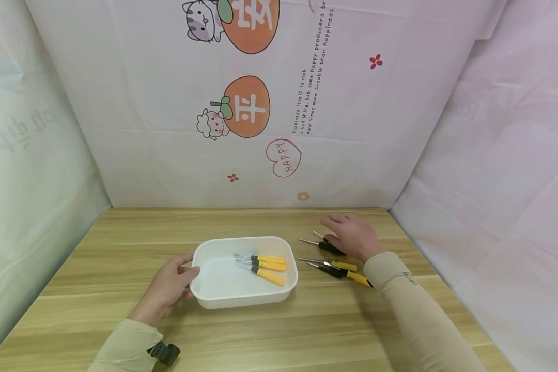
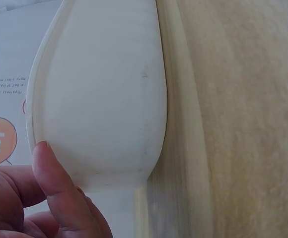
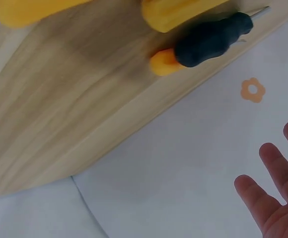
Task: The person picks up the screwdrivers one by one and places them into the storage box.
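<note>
The left hand [image 1: 169, 283] holds the white plastic box with rounded corners [image 1: 214, 279] at its left end; the thumb lies on the rim and the other fingers are at the outer wall. In the box, three screwdrivers with yellow-and-black handles [image 1: 273, 266] lie side by side near the right wall. The right hand [image 1: 353, 237] is above the screwdrivers with black handles [image 1: 331, 248], to the right of the box; its fingers are spread apart and I see nothing held in them. Closer to the person lie more tools, among them a screwdriver with a plain yellow handle [image 1: 345, 266].

In my judgement, the tools lie so near together that the fingers could catch two handles, or push a neighbour and make it roll. The beige sleeve [image 1: 414, 305] could also brush the handle beneath it. If the left hand lifts only its end, the box could tilt and its screwdrivers slide.
</note>
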Tool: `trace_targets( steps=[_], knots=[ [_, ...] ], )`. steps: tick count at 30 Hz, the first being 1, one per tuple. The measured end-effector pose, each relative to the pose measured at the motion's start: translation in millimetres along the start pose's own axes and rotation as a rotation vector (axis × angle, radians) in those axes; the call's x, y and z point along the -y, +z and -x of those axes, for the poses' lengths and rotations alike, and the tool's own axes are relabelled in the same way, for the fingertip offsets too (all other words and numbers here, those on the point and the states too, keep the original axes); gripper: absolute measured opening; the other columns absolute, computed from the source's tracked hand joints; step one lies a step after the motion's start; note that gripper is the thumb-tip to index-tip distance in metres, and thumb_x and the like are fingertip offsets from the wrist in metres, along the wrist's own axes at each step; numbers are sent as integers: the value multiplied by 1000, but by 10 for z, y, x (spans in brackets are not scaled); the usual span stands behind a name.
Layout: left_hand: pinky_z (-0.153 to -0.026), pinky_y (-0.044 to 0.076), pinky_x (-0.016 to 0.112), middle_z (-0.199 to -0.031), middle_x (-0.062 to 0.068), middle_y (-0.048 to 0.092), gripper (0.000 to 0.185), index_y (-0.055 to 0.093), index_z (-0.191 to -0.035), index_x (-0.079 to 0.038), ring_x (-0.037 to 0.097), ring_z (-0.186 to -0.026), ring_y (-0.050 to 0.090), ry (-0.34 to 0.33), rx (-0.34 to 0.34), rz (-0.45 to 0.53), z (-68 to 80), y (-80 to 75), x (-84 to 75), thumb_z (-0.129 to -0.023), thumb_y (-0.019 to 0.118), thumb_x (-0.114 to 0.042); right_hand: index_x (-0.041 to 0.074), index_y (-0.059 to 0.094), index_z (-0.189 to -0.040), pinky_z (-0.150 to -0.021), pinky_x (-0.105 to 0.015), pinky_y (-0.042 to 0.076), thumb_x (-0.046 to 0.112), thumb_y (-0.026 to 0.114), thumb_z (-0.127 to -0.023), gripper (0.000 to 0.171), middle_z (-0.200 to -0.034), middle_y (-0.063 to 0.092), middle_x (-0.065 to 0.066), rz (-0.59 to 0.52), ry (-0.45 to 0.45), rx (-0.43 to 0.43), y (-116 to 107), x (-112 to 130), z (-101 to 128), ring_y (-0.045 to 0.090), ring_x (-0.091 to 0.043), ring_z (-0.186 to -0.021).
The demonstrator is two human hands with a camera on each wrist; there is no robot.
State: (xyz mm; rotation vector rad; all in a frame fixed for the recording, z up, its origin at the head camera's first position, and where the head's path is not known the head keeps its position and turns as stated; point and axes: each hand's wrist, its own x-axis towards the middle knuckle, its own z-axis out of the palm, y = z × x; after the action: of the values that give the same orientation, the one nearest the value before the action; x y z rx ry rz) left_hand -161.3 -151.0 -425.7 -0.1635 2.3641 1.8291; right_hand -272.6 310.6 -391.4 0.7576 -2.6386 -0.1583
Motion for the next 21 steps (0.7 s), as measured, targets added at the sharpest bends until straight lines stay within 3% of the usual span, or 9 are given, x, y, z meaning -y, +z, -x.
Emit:
trace_targets(
  steps=[21],
  knots=[
    [-55, 57, 24, -126, 25, 56, 57, 38, -158, -1, 20, -77, 63, 6, 2, -6, -12, -2, 14, -107, 57, -17, 21, 62, -147, -100, -57, 56, 37, 74, -98, 52, -145, 63, -13, -7, 117, 133, 173, -213, 123, 64, -39, -126]
  ],
)
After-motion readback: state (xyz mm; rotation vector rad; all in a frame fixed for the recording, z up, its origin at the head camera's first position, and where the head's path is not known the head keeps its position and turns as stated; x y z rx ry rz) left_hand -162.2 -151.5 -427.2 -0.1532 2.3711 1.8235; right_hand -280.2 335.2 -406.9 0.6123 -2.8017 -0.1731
